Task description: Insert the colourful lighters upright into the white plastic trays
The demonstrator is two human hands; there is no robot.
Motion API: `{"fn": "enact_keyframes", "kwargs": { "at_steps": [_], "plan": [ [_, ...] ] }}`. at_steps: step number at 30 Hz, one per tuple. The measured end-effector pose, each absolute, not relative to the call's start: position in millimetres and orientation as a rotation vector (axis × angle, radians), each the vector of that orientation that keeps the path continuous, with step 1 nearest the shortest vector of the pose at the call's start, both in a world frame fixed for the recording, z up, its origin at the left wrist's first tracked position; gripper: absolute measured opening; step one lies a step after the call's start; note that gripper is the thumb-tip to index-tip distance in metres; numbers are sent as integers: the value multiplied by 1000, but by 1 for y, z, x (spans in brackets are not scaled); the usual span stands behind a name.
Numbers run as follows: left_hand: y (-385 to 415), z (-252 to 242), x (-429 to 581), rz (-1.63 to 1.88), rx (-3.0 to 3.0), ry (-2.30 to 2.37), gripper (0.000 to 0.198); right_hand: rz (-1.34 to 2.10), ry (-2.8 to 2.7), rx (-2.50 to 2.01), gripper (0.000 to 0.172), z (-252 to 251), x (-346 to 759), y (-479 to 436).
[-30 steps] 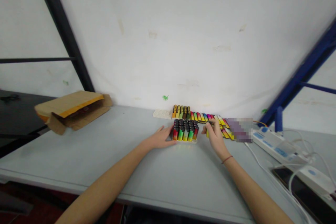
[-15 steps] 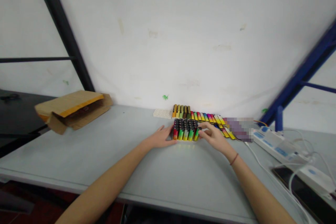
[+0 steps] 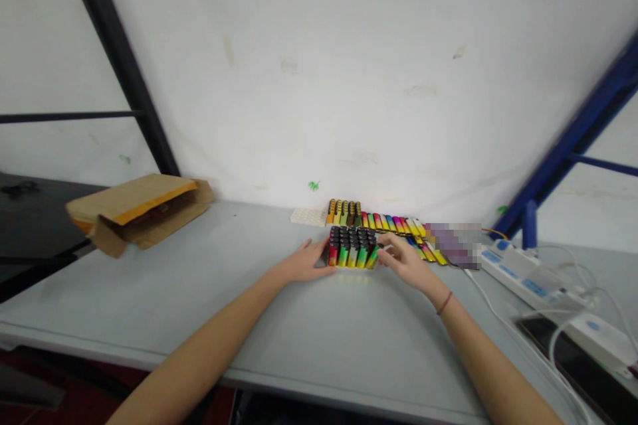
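Note:
A tray of upright coloured lighters (image 3: 351, 247) with black tops stands on the grey table (image 3: 279, 319). My left hand (image 3: 302, 261) rests flat against the tray's left side, fingers stretched out. My right hand (image 3: 407, 259) touches the tray's right side, fingers curled at the edge lighter. Behind the tray a row of loose lighters (image 3: 393, 223) lies on the table, with a few upright lighters (image 3: 343, 211) at its left end next to a white tray (image 3: 308, 216).
An open cardboard box (image 3: 132, 207) lies on its side at the table's left. White power strips (image 3: 528, 275) with cables and a dark phone (image 3: 583, 372) sit at the right. A white wall rises behind; black and blue frame bars flank it.
My right hand has moved from the loose lighters behind to the right side of the tray. My left hand has stayed at the tray's left side.

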State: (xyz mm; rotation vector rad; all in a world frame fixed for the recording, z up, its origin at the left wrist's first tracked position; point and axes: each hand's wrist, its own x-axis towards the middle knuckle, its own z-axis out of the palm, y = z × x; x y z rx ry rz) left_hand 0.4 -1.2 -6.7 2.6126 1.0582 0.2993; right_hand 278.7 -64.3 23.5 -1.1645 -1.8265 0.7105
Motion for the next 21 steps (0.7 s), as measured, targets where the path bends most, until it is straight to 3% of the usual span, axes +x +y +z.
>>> {"fn": "enact_keyframes", "kwargs": {
  "at_steps": [9, 14, 21],
  "plan": [
    [0, -3, 2, 398, 2584, 1069, 79, 621, -1713, -1204, 31, 20, 278, -62],
    [-5, 8, -11, 413, 2551, 1153, 82, 418, -1681, -1298, 27, 14, 269, -48],
    [-23, 16, -91, 525, 2408, 1323, 80, 215, -2107, -1257, 17, 10, 207, -19]
  ]
}}
